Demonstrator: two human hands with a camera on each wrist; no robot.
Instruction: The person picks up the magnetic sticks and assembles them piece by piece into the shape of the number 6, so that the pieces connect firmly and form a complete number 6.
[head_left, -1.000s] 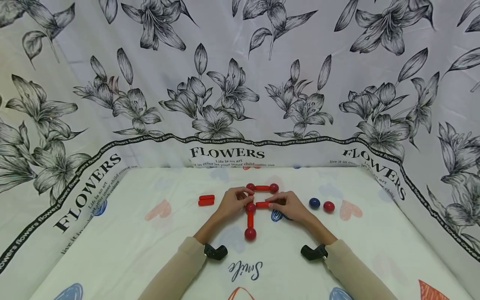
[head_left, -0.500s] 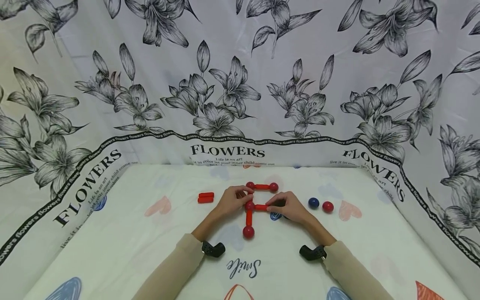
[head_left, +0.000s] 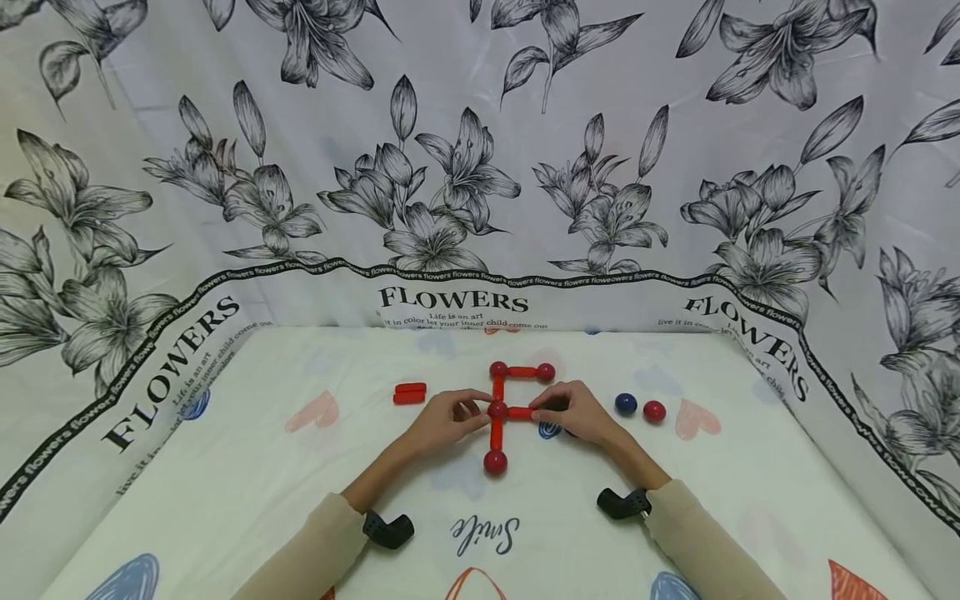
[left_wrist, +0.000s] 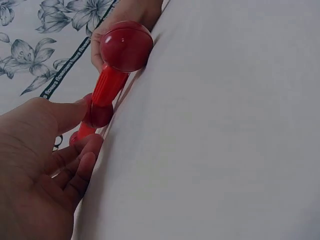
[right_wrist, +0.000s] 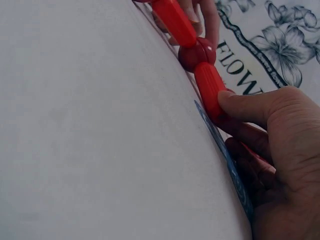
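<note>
Soft light — wrist views dimmer.

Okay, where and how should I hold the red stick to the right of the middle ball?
Probably pinch the red stick at its outer end, coming from the right, as the right hand does: its inner end meets the middle ball; its long sides suit a pinch.

Red balls point(left_wrist: 126, 46): hard-plastic look, smooth, glossy, fine seam, bright highlights. Red rods point(left_wrist: 109, 87): plastic look, duller, grooved lengthwise. Blue ball point(head_left: 626, 404): smooth, glossy. Desk covering point(head_left: 562, 533): matt cloth, slight wrinkles. Backdrop point(head_left: 360, 83): cloth, soft folds, faint sheen. Sleeves point(head_left: 303, 542): matt cloth. Wrist devices point(head_left: 388, 531): plastic look.
</note>
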